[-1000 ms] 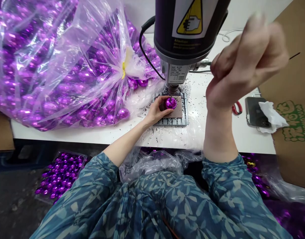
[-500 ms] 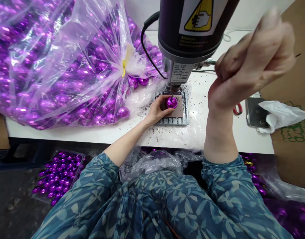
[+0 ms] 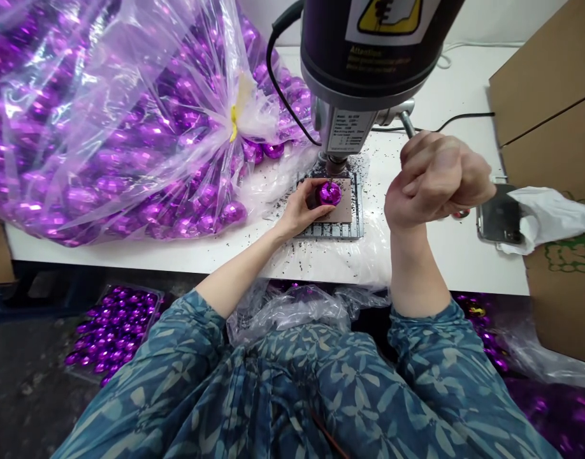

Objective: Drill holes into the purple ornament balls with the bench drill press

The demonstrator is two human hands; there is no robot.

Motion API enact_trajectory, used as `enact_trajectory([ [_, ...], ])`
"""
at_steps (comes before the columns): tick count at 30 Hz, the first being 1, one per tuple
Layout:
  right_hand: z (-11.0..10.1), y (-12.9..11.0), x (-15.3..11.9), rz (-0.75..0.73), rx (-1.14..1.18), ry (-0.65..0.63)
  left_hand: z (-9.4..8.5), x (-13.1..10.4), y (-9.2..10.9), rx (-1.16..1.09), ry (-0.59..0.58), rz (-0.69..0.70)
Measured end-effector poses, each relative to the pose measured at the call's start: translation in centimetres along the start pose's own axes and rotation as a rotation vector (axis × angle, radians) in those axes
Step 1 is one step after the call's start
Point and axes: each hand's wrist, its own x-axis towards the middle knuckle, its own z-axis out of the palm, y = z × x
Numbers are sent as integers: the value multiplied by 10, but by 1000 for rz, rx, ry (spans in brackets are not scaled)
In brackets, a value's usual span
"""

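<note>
Holding purple ball (image 3: 329, 194) on board (image 3: 345, 215), six o'clock from drill chuck (image 3: 336, 165), with left hand (image 3: 299, 206); gripping lever (image 3: 408, 123), two o'clock from ball, with right hand (image 3: 438, 182). Better to keep ball firm, pressing lever evenly.

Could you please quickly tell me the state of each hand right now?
Left hand: holding a shiny purple ball, grip closed on its sides.
Right hand: closed in a fist around the drill-press lever.

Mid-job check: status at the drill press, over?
Left hand pinching purple ball on board. Right hand gripping lever. Drill chuck above ball, contact unclear. Bulging bag left of baseplate.
</note>
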Motion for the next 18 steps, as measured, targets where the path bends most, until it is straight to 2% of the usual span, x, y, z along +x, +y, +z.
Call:
enact_trajectory([
  [4,-5,4,-9,-13,7,14,0,0,2,15,-4,18],
  [7,0,-11,-3,33,37,8,-1,-1,5,6,-12,19],
  [10,16,-30,19,194,49,27,-1,-1,8,18,-1,0],
  [12,30,-35,38,235,37,55,0,-1,9,24,3,-14],
  [14,42,-30,57,264,-16,84,2,0,10,24,13,-28],
  [15,48,-26,65,288,-43,58,3,0,11,27,26,-35],
  [18,58,-8,80,313,-104,81,4,-2,18,83,132,-55],
])
